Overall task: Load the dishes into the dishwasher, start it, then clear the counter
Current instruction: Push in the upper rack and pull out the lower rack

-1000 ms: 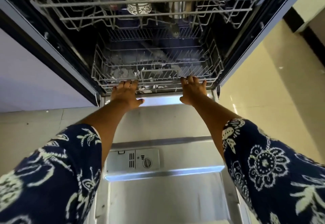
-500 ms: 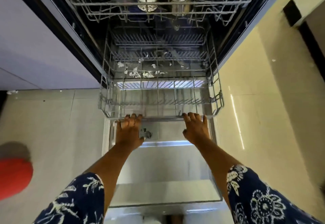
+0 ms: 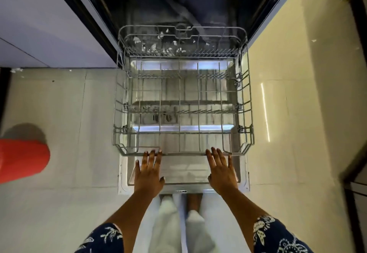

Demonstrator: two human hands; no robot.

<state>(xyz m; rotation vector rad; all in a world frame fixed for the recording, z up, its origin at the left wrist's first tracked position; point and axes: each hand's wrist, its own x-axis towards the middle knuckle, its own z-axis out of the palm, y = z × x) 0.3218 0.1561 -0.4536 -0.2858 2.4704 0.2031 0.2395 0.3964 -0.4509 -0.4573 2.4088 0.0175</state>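
Lower rack point(image 3: 179, 101) sits fully out over the open door point(image 3: 184, 173), its back edge at the tub mouth, with white scraps point(image 3: 158, 48) on the tub floor behind it. Left hand point(image 3: 149, 171) and right hand point(image 3: 221, 171) lie flat above the door, fingers straight and spread, tips touching the rack's front rail (none curled round the wire). Red object point(image 3: 21, 159) on the floor, far left.

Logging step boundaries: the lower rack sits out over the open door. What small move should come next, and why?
Probably lift both hands and fetch a dish: the lower rack holds no dishes and sits over the door, and the left hand and right hand only touch its front rim with straight fingers.
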